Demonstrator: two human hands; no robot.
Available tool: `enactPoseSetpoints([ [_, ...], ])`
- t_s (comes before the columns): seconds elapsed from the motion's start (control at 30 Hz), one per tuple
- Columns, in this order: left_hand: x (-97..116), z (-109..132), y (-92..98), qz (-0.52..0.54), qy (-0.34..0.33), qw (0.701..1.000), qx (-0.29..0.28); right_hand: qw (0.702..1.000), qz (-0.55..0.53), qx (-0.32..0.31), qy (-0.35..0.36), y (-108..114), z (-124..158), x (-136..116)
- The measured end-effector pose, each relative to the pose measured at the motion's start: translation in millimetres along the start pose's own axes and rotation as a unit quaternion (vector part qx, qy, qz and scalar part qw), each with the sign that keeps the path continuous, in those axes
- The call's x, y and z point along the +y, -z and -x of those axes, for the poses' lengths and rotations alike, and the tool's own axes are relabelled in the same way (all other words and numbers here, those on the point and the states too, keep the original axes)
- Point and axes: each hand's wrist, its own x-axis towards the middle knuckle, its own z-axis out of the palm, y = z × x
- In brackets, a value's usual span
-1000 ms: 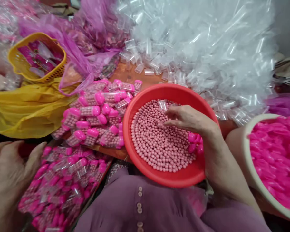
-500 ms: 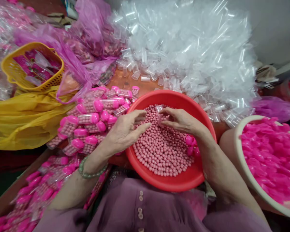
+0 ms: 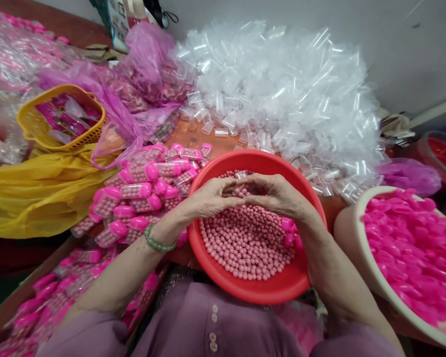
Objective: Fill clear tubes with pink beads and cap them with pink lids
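Observation:
My left hand [image 3: 217, 197] and my right hand [image 3: 277, 196] meet over a red basin [image 3: 258, 296] of small pink beads [image 3: 245, 248]. Their fingers and thumbs curl toward each other around a clear plastic tube [image 3: 241, 174], whose upper end shows just beyond the fingertips. Most of the tube is hidden, so how much it holds is unclear. Several bright pink caps [image 3: 289, 232] lie in the basin beside my right wrist. A green bead bracelet [image 3: 158, 242] circles my left wrist.
Bead-filled tubes with pink caps [image 3: 137, 191] are piled left of the basin, with more in a box [image 3: 55, 297] below. Clear empty tubes [image 3: 275, 89] heap up behind. Pink caps fill a white bucket [image 3: 357, 223] at right. A yellow basket [image 3: 61, 144] sits at far left.
My left hand has moved right and my right hand slightly inward, so their fingertips now meet around the tube. The view has shifted a little.

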Motion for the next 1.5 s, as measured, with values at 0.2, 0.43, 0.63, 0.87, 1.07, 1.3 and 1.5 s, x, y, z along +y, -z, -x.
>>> enactPoseSetpoints([
  [0.2, 6, 4, 4.0, -0.026, 0.036, 0.999, 0.011, 0.999, -0.042, 0.029, -0.005, -3, -1, 3],
  [0.43, 7, 3, 5.3, 0.026, 0.039, 0.999, 0.024, 0.994, -0.077, 0.080, -0.021, -2, 2, 4],
  [0.63, 7, 2, 7.5, 0.063, 0.009, 0.996, 0.069, 0.997, -0.048, 0.010, -0.056, 9, 7, 4],
  [0.87, 7, 2, 8.1, 0.035, 0.017, 0.999, 0.034, 0.998, 0.009, 0.066, 0.001, 10, 1, 3],
  [1.07, 4, 2, 10.9, 0.063, 0.014, 0.998, 0.002, 0.998, 0.014, 0.039, 0.044, -3, -8, 1],
  [1.3, 5, 4, 5.1, 0.056, 0.017, 0.997, 0.051, 0.995, -0.067, 0.069, 0.007, 8, -1, 3],
  [1.5, 4, 9, 4.9, 0.039, -0.082, 0.987, 0.129, 0.978, 0.158, 0.056, -0.128, 46, 40, 13],
])
